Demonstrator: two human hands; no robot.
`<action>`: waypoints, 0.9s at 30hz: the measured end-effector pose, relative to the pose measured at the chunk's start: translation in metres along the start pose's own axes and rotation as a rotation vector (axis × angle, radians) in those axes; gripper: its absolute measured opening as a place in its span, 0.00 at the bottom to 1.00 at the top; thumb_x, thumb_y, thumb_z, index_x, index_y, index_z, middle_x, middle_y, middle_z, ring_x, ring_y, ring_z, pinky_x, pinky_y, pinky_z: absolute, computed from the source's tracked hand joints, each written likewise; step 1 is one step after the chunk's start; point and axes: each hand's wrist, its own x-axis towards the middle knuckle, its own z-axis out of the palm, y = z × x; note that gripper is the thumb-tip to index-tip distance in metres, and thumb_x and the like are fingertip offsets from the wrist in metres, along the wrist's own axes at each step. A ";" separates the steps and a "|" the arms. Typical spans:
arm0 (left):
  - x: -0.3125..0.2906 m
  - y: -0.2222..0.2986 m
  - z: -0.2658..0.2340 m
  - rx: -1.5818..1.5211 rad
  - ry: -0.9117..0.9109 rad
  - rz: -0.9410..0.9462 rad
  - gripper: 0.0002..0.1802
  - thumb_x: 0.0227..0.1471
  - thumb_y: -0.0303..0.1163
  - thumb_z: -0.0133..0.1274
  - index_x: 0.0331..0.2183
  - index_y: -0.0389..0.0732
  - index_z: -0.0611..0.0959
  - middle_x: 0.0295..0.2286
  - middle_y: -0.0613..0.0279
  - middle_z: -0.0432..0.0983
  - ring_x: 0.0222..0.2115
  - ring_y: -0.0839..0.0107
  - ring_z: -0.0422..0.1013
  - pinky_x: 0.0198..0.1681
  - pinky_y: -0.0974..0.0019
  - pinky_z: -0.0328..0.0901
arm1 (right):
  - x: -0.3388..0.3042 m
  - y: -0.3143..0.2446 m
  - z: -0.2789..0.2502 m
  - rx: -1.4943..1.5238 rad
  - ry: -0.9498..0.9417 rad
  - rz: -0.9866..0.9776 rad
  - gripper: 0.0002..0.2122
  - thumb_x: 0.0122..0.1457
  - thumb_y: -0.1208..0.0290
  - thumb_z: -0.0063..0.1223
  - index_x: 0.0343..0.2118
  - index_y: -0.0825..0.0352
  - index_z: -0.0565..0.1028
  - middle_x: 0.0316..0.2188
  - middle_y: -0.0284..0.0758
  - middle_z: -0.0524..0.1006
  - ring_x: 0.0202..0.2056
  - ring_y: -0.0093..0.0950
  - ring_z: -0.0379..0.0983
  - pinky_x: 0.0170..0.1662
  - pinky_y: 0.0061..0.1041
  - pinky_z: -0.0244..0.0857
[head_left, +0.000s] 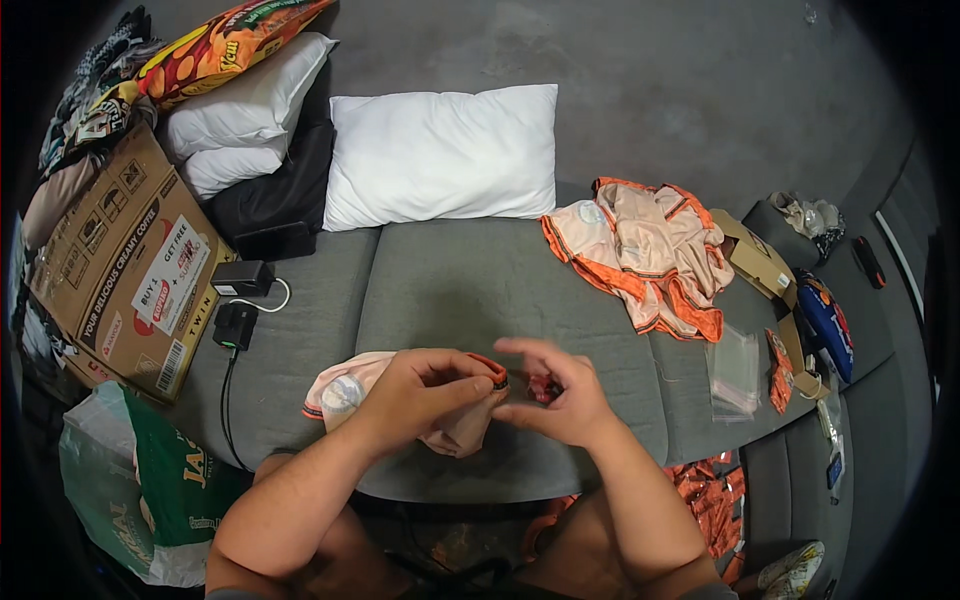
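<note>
My left hand [425, 395] pinches the orange-trimmed edge of a peach cloth garment [465, 435] between thumb and fingers. Part of the garment hangs below that hand, and another part with a round white patch lies on the grey sofa cushion to its left. Just right of the held edge is my right hand [570, 405], its thumb and index finger spread apart. A small dark red object [543, 388] sits in its curled fingers, too covered to tell its kind. The right hand appears slightly apart from the cloth.
Farther right lies a heap of peach and orange garments [650, 245], near clear plastic sleeves [733, 370] and a small cardboard box [755, 255]. A white pillow [445, 155] rests at the back. Left stand a large carton [125, 270], a black adapter with cable [235, 325] and a green bag [150, 480].
</note>
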 end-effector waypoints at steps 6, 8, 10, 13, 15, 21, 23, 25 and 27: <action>0.002 0.009 -0.008 0.371 -0.006 0.071 0.11 0.50 0.32 0.62 0.36 0.37 0.84 0.30 0.66 0.80 0.27 0.78 0.72 0.32 0.72 0.66 | -0.011 0.029 -0.018 0.115 -0.164 0.212 0.09 0.52 0.77 0.64 0.34 0.67 0.76 0.28 0.29 0.78 0.23 0.16 0.69 0.29 0.16 0.64; 0.007 0.016 -0.014 0.837 -0.123 0.240 0.11 0.43 0.26 0.62 0.33 0.39 0.84 0.28 0.64 0.79 0.28 0.70 0.71 0.35 0.68 0.64 | -0.014 0.036 -0.024 0.368 -0.007 0.270 0.09 0.52 0.78 0.64 0.33 0.67 0.74 0.24 0.24 0.72 0.23 0.12 0.64 0.27 0.14 0.59; 0.007 0.023 -0.021 1.073 -0.182 0.332 0.12 0.39 0.24 0.61 0.32 0.39 0.84 0.27 0.63 0.79 0.28 0.66 0.70 0.37 0.66 0.63 | -0.013 0.030 -0.035 0.492 0.073 0.291 0.09 0.52 0.78 0.64 0.33 0.67 0.74 0.23 0.22 0.69 0.23 0.10 0.62 0.26 0.13 0.56; 0.003 0.029 -0.039 1.393 0.004 0.496 0.13 0.33 0.22 0.60 0.28 0.41 0.83 0.25 0.62 0.77 0.28 0.62 0.68 0.38 0.62 0.62 | -0.007 0.017 -0.054 0.563 0.267 0.360 0.08 0.54 0.79 0.63 0.31 0.66 0.72 0.23 0.20 0.68 0.24 0.09 0.60 0.27 0.13 0.55; 0.004 0.032 -0.037 1.367 0.110 0.591 0.12 0.33 0.22 0.59 0.28 0.41 0.83 0.24 0.62 0.76 0.28 0.62 0.68 0.38 0.62 0.62 | -0.010 0.025 -0.064 0.511 0.296 0.304 0.08 0.54 0.79 0.63 0.31 0.65 0.72 0.23 0.20 0.69 0.25 0.09 0.61 0.28 0.12 0.55; 0.001 0.044 -0.034 1.324 0.438 0.898 0.12 0.34 0.20 0.57 0.29 0.40 0.82 0.25 0.61 0.75 0.31 0.61 0.68 0.38 0.62 0.61 | -0.009 0.038 -0.070 0.447 0.310 0.253 0.08 0.54 0.80 0.61 0.32 0.66 0.72 0.24 0.22 0.70 0.26 0.10 0.62 0.30 0.13 0.58; 0.001 0.047 -0.034 1.354 0.469 0.912 0.13 0.35 0.19 0.57 0.30 0.40 0.82 0.26 0.60 0.75 0.32 0.61 0.68 0.39 0.63 0.61 | -0.007 0.041 -0.070 0.392 0.336 0.171 0.08 0.55 0.81 0.61 0.32 0.67 0.71 0.26 0.23 0.70 0.27 0.10 0.64 0.32 0.13 0.60; -0.002 0.051 -0.035 1.405 0.538 0.935 0.16 0.36 0.18 0.55 0.33 0.39 0.82 0.28 0.59 0.75 0.33 0.60 0.68 0.40 0.63 0.62 | -0.007 0.043 -0.068 0.374 0.349 0.129 0.07 0.55 0.81 0.60 0.32 0.67 0.71 0.27 0.23 0.71 0.28 0.11 0.64 0.33 0.13 0.61; -0.002 0.050 -0.037 1.357 0.522 0.897 0.16 0.36 0.18 0.55 0.34 0.39 0.82 0.28 0.59 0.75 0.34 0.60 0.68 0.40 0.64 0.62 | -0.007 0.044 -0.066 0.385 0.343 0.146 0.07 0.55 0.82 0.60 0.32 0.67 0.71 0.28 0.24 0.71 0.29 0.12 0.66 0.35 0.13 0.62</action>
